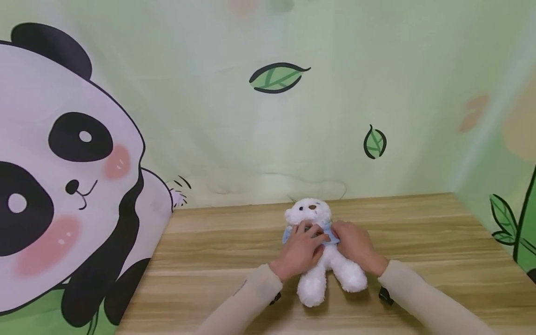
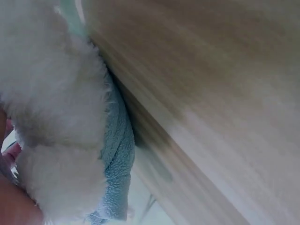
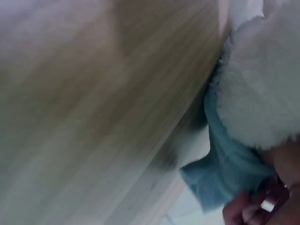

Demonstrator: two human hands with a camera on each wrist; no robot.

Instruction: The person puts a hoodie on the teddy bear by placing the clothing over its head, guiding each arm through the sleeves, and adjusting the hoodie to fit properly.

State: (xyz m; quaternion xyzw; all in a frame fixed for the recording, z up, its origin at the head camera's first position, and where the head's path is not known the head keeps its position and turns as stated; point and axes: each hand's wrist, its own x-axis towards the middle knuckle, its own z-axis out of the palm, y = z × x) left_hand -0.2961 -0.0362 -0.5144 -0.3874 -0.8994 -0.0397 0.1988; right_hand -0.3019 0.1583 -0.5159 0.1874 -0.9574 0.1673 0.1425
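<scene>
A white plush bear (image 1: 311, 284) lies on its back on the wooden table, its head toward the wall. A blue fleece garment (image 1: 331, 232) shows at both sides of its chest. My left hand (image 1: 299, 249) lies over the bear's chest with the fingers spread, hiding most of the garment's front. At the bear's other side, my right hand (image 1: 356, 244) pinches the blue garment's edge. The right wrist view shows a loose flap of the garment (image 3: 225, 168) hanging beside bent fingers (image 3: 236, 208). White fur and blue cloth (image 2: 117, 164) fill the left side of the left wrist view.
The wood-grain table (image 1: 217, 251) extends to both sides of the bear. Behind it stands a pale green wall covering (image 1: 201, 116) printed with leaves and a large panda (image 1: 96, 186) at the left. The bear's head is near the table's back edge.
</scene>
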